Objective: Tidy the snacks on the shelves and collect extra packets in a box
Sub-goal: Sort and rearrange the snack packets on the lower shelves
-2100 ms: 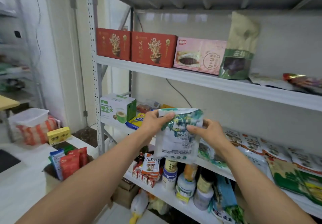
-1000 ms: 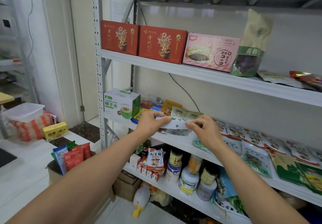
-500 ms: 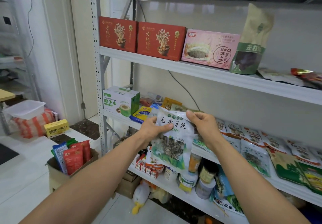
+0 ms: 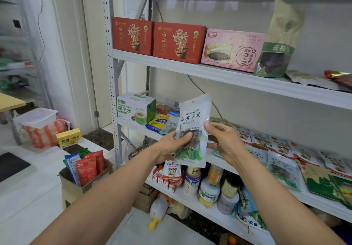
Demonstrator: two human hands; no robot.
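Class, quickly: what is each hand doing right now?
Left hand: gripping the packet, thumb on its front.
Right hand: pinching the same packet's right edge.

Your left forearm (image 4: 114,187) and right forearm (image 4: 266,193) show bare along their whole visible length. Your left hand (image 4: 169,147) and right hand (image 4: 226,143) are bare as well.

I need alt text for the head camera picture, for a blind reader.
Two bare hands hold a white and green snack packet before a grey metal shelf unit: the left hand grips its lower part, the right hand pinches its right edge. A cardboard box of packets stands at lower left.
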